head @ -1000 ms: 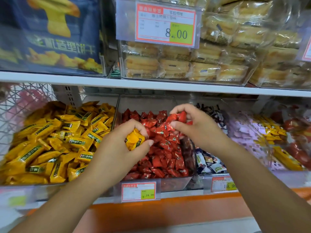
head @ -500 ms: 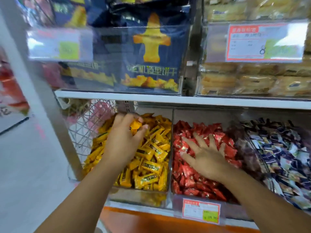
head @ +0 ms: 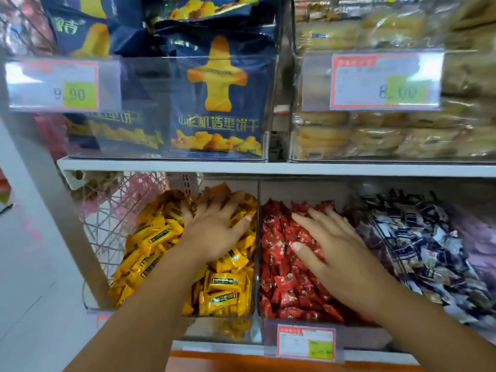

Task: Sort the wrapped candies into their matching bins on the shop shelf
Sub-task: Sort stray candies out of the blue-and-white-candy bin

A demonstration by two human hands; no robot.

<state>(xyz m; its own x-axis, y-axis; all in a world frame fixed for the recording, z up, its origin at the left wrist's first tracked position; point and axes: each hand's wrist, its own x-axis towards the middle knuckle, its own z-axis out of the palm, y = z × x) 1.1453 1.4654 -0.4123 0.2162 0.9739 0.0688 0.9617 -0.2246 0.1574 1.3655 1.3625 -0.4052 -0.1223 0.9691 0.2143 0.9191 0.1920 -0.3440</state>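
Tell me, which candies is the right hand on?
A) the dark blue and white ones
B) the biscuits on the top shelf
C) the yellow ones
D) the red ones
D: the right hand lies flat, fingers straight, on the red candies, while the left hand rests on the yellow candies.

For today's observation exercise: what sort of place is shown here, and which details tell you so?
Most likely a shop's sweets shelf: price tags on clear bins, loose yellow candies and red candies sorted by kind, and bagged biscuits stacked above.
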